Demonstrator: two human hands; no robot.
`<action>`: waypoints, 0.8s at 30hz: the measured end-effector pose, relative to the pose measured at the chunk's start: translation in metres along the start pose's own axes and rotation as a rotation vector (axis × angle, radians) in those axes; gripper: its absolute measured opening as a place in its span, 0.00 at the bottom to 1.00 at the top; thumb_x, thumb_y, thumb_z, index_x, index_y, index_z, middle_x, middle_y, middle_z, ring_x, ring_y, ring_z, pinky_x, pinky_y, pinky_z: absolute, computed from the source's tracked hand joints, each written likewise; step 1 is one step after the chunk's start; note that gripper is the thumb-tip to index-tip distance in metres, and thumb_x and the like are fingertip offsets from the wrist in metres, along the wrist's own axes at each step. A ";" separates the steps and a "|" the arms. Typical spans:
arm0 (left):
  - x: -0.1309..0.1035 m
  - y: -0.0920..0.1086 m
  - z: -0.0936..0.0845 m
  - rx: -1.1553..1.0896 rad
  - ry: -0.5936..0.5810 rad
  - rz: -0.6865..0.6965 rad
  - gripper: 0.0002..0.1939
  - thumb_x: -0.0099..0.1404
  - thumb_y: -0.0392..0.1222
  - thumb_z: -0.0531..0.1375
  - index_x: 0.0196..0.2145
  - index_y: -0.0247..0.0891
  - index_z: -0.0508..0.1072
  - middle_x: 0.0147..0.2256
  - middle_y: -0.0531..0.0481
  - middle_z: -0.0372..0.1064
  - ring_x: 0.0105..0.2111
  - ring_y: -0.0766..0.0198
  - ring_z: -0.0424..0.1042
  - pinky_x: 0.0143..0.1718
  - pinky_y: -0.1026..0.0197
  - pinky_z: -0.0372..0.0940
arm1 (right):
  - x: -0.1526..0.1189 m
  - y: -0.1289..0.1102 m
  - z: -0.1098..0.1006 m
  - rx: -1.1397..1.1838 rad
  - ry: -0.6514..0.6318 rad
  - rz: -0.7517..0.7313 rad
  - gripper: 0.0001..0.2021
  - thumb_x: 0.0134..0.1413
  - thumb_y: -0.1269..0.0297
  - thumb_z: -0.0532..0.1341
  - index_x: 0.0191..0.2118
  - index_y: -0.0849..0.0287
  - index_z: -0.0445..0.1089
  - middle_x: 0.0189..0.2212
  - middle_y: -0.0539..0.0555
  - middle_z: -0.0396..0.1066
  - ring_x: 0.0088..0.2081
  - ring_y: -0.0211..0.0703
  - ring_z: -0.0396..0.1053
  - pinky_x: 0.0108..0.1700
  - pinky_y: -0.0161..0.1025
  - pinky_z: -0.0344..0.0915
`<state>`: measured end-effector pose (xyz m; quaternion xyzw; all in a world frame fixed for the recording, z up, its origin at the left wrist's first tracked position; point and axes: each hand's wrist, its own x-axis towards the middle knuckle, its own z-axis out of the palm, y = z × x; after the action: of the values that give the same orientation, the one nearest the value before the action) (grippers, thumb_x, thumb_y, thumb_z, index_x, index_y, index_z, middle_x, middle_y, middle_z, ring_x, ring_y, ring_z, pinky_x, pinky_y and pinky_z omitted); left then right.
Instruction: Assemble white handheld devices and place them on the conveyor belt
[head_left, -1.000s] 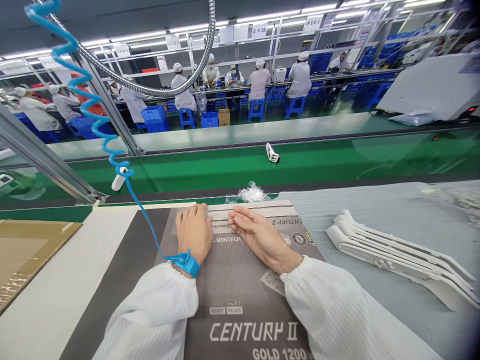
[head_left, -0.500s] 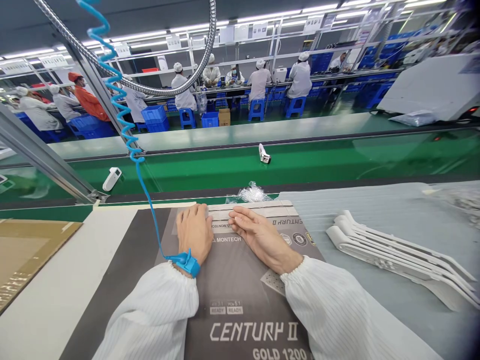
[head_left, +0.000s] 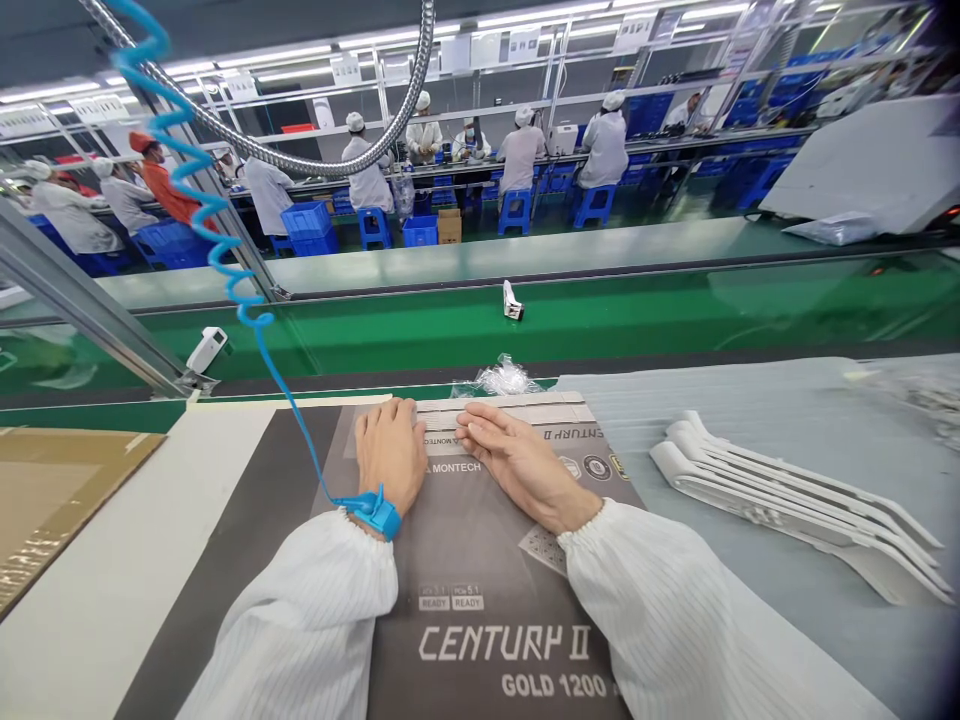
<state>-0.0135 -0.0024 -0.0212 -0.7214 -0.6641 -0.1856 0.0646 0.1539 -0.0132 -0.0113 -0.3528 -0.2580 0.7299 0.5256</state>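
My left hand point(head_left: 390, 450) lies palm down near the far edge of a flat dark grey cardboard sheet point(head_left: 480, 540) printed "CENTURY II GOLD 1200". A blue wrist strap point(head_left: 375, 513) with a coiled cord point(head_left: 202, 190) is around my left wrist. My right hand point(head_left: 517, 462) rests on its side on the same sheet, fingers stretched and slightly bent, with no object visible in it. Between the hands the sheet shows pale strips and the word "MONTECH". Right of the sheet lies a row of long white plastic parts point(head_left: 787, 500).
Crumpled clear plastic point(head_left: 504, 376) sits beyond the sheet. A green conveyor belt point(head_left: 390, 335) carries a small white part point(head_left: 513, 300) and another white piece point(head_left: 206, 350). Brown cardboard point(head_left: 67, 490) is at left, grey foam point(head_left: 615, 420) at right. Co-workers sit at a far line.
The white pieces on the belt have shifted slightly left, and the coiled cord has swung left. Both hands stay in about the same place on the sheet.
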 end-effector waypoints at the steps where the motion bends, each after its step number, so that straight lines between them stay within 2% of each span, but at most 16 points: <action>1: 0.000 0.000 0.000 -0.001 0.001 0.001 0.14 0.69 0.40 0.53 0.50 0.36 0.71 0.51 0.41 0.71 0.51 0.48 0.68 0.53 0.48 0.58 | 0.000 0.000 0.000 0.000 -0.003 -0.002 0.13 0.45 0.70 0.71 0.39 0.59 0.73 0.35 0.51 0.75 0.38 0.37 0.72 0.49 0.37 0.67; 12: -0.001 0.003 0.000 -0.054 -0.025 -0.028 0.15 0.70 0.38 0.52 0.52 0.34 0.71 0.53 0.40 0.69 0.54 0.48 0.65 0.54 0.47 0.59 | 0.000 0.002 -0.002 -0.012 -0.004 0.012 0.16 0.44 0.68 0.72 0.40 0.58 0.72 0.41 0.53 0.74 0.40 0.37 0.72 0.49 0.36 0.66; 16: -0.001 0.004 0.002 -0.090 -0.014 -0.046 0.15 0.70 0.37 0.52 0.50 0.34 0.72 0.53 0.39 0.69 0.54 0.48 0.65 0.54 0.46 0.60 | -0.003 -0.009 -0.001 -0.212 -0.005 0.105 0.17 0.45 0.64 0.72 0.41 0.58 0.72 0.40 0.52 0.74 0.37 0.36 0.72 0.47 0.36 0.67; 18: -0.001 0.004 0.003 -0.097 -0.007 -0.045 0.14 0.70 0.36 0.52 0.48 0.34 0.73 0.53 0.39 0.69 0.54 0.48 0.65 0.54 0.45 0.61 | -0.001 -0.025 0.001 -0.417 -0.090 0.185 0.17 0.46 0.59 0.72 0.42 0.58 0.72 0.38 0.52 0.74 0.36 0.36 0.72 0.43 0.36 0.67; 20: -0.002 0.005 0.005 -0.112 0.009 -0.049 0.13 0.70 0.35 0.52 0.47 0.35 0.74 0.53 0.40 0.69 0.54 0.48 0.65 0.54 0.45 0.61 | 0.011 -0.049 0.005 -0.654 -0.261 0.241 0.17 0.47 0.54 0.70 0.41 0.58 0.73 0.37 0.53 0.75 0.35 0.37 0.71 0.40 0.36 0.66; 22: -0.003 0.005 0.007 -0.143 0.029 -0.064 0.13 0.70 0.35 0.51 0.47 0.37 0.74 0.52 0.41 0.70 0.55 0.49 0.65 0.54 0.45 0.61 | 0.034 -0.077 0.009 -0.905 -0.445 0.253 0.17 0.49 0.52 0.68 0.41 0.58 0.74 0.36 0.54 0.75 0.34 0.38 0.71 0.38 0.37 0.65; 24: -0.004 0.004 0.010 -0.167 0.038 -0.080 0.14 0.70 0.35 0.51 0.48 0.37 0.74 0.53 0.41 0.69 0.56 0.48 0.64 0.56 0.45 0.60 | 0.071 -0.103 0.011 -1.134 -0.508 0.195 0.16 0.52 0.52 0.66 0.40 0.59 0.75 0.35 0.54 0.76 0.34 0.40 0.71 0.37 0.38 0.66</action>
<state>-0.0080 -0.0030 -0.0316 -0.6936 -0.6733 -0.2561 0.0093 0.1914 0.0867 0.0547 -0.4142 -0.6885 0.5852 0.1099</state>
